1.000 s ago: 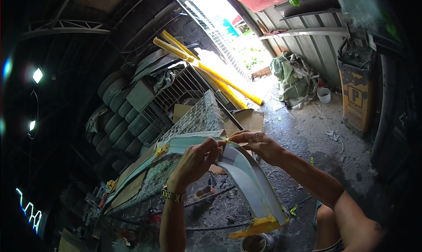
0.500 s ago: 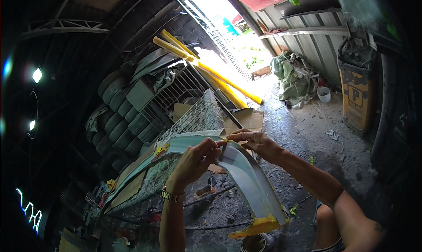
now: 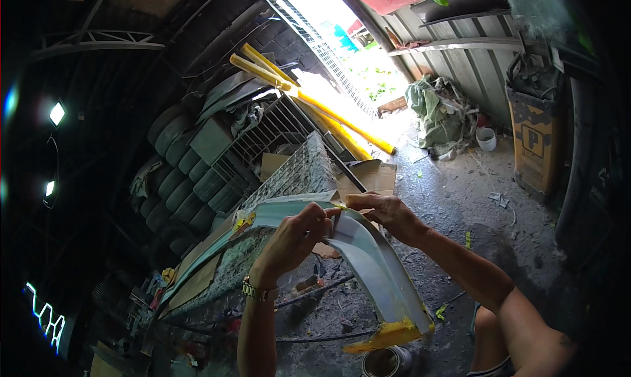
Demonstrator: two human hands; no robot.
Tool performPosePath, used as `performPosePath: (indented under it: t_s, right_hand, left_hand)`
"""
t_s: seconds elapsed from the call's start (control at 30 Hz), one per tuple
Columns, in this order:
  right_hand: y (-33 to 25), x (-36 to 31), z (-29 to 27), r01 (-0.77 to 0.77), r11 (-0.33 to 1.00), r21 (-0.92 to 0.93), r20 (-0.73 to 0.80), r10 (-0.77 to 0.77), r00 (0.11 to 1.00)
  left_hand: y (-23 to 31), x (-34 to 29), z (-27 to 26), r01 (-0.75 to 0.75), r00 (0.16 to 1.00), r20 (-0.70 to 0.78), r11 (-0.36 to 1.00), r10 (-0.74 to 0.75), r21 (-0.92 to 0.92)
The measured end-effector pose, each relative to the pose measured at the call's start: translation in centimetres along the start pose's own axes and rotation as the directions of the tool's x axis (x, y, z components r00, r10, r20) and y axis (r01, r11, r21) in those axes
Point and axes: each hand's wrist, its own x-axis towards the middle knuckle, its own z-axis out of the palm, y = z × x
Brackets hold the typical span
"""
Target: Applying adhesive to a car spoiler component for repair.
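Observation:
A long, curved pale-green and whitish panel (image 3: pixel 374 262), glossy like moulded plastic or fibreglass, arches in front of me. At its bend, my left hand (image 3: pixel 297 235) has its fingers curled at the edge, a metal-banded watch on the wrist. Close beside it, my right hand (image 3: pixel 389 216) bends its fingers over the top edge of the same panel. Between the two hands, a small yellow patch shows at the edge. The panel's lower right end carries a ragged yellow piece (image 3: pixel 384 336). What lies under my fingertips is partly hidden.
Beneath the panel stands a wire-mesh frame (image 3: pixel 289 170) with cardboard. An open tin (image 3: pixel 386 362) sits on the floor below the yellow end. Stacked tyres (image 3: pixel 190 180) fill the left; long yellow tubes (image 3: pixel 335 120) lean near the bright doorway. A yellow-and-black bin (image 3: pixel 534 140) stands right.
My right fingertips have shifted slightly up and away from the left ones along the edge. My left hand and the panel stay nearly in place.

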Motion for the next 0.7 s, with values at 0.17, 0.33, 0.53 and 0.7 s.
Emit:
performPosePath:
  t_s: [0.17,0.33,0.53,0.7]
  right_hand:
    - [-0.5,0.2,0.1,-0.006,0.999,-0.035,0.047,0.008,0.999]
    - [-0.1,0.3,0.0,0.019,0.999,-0.04,0.065,-0.016,0.998]
    - [-0.4,0.0,-0.2,0.008,0.999,-0.039,0.037,-0.007,0.999]
    - [-0.8,-0.1,0.0,0.044,0.997,-0.068,0.05,-0.04,0.998]
  left_hand:
    - [-0.4,-0.2,0.2,-0.003,1.0,-0.028,1.0,0.003,0.004]
    - [-0.2,0.0,-0.2,0.014,0.999,0.038,0.995,-0.018,0.102]
    - [-1.2,-0.4,0.3,-0.03,0.999,-0.044,1.0,0.03,-0.005]
    - [-0.4,0.2,0.1,-0.024,1.0,0.023,0.991,0.021,0.131]
